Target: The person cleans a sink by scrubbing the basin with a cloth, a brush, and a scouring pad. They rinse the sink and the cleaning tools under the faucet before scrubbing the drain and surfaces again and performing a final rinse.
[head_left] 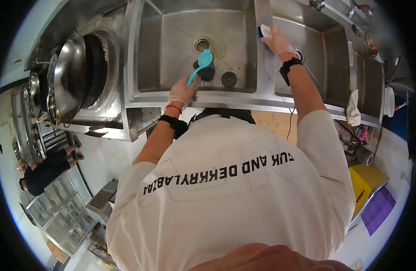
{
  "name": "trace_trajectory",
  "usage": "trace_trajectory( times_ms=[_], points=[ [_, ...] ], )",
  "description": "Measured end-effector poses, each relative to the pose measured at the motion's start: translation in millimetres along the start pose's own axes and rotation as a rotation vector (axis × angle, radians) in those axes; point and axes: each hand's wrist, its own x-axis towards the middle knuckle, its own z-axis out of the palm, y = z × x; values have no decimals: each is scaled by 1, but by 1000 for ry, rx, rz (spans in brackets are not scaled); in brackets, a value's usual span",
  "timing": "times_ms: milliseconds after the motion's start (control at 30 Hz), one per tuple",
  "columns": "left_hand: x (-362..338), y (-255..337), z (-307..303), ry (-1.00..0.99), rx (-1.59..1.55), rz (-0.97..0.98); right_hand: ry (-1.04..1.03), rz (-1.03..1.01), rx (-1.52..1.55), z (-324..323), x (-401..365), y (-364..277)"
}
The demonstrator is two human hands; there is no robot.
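My left hand, in a clear glove, is closed around the handle of a turquoise long-handled tool with an oval head. It reaches over the front edge of the left sink basin, and the tool's head hangs over the basin floor below the drain. A scrub brush with a white back and blue bristles is in my right hand, also gloved. That brush is at the metal divider between two basins. Two dark round patches show in the left basin, one a black disc, the other partly behind the tool.
Large woks stand on the stove to the left. A second basin lies right of the divider, with a cloth draped over its front edge. A yellow box is at the lower right. Another person is far left.
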Motion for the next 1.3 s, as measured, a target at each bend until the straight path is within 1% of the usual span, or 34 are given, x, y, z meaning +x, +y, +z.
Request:
trace_trajectory(
  times_ms=[67, 100, 133, 167, 200, 233, 300, 400, 433, 500, 533, 600, 633, 667, 767, 800, 833, 867, 900, 967, 1000, 1067, 1133, 1167, 1200, 1233, 1267, 1300],
  points=[
    [3, -3, -2, 7, -6, -19, 8, 22, -9, -6, 9, -13],
    [5, -6, 2, 12, 10, -48, 114, -108, -15, 8, 9, -3],
    [8, -13, 4, 12, -16, 8, 83, -93, -52, 11, 2, -6],
    [5, -11, 2, 36, 4, 25, 31, -68, -52, 11, -10, -12],
    [2, -4, -5, 5, -6, -11, -34, -57, -33, 16, -18, -8],
    [0, 2, -11, -33, -19, -42, -45, -71, -40, 9, -32, -16],
    [-1, 5, -14, -45, -36, -57, -65, -64, -58, 2, -42, -19],
    [-1, 13, -17, -46, -89, -67, -26, -90, -6, -8, -28, -16],
    [-4, 14, -19, -40, -107, -74, -47, -71, -4, -13, -21, -18],
    [-7, 11, -15, 49, -72, -69, -84, -36, 10, -25, 0, -23],
    [-6, 9, -9, 88, -55, -54, -51, -105, 28, -20, 16, -13],
    [3, -12, 14, 108, 9, -105, 119, -233, 28, 14, 54, 16],
    [1, 3, 6, 37, 17, -182, 83, -196, 18, 0, 57, 13],
    [2, -1, 15, 117, 9, -169, 47, -165, 16, -13, 62, 3],
    [2, 28, 11, 113, -53, -246, 114, -89, 113, -20, 96, 11],
    [2, 27, 23, 217, -79, -182, 116, -47, 167, -29, 102, 12],
    [1, 50, 18, 240, -135, -172, 114, -3, 223, -39, 105, 13],
    [-1, 74, 18, 260, -191, -161, 106, 112, 286, -48, 106, 14],
    [-2, 96, 19, 279, -247, -152, 114, 100, 376, -42, 111, 26],
    [15, 115, 34, 182, -437, -243, 127, 70, 549, -22, 126, 62],
    [19, 141, 34, 126, -550, -284, -4, 156, 592, -19, 127, 77],
    [25, 189, 37, 77, -656, -264, -37, 200, 519, 21, 125, 117],
    [44, 196, 62, 149, -487, -188, -325, 341, 661, 0, 94, 138],
    [61, 191, 82, 168, -467, -148, -412, 318, 762, 35, 96, 174],
    [77, 185, 103, 188, -446, -109, -428, 381, 1054, 41, 79, 184],
    [80, 197, 109, 190, -421, -114, -439, 458, 1341, 45, 61, 193],
    [82, 210, 115, 192, -396, -120, -492, 548, 1317, 49, 37, 195],
    [75, 266, 91, 188, -314, -159, -559, 572, 1490, 72, 32, 203]
  ],
)
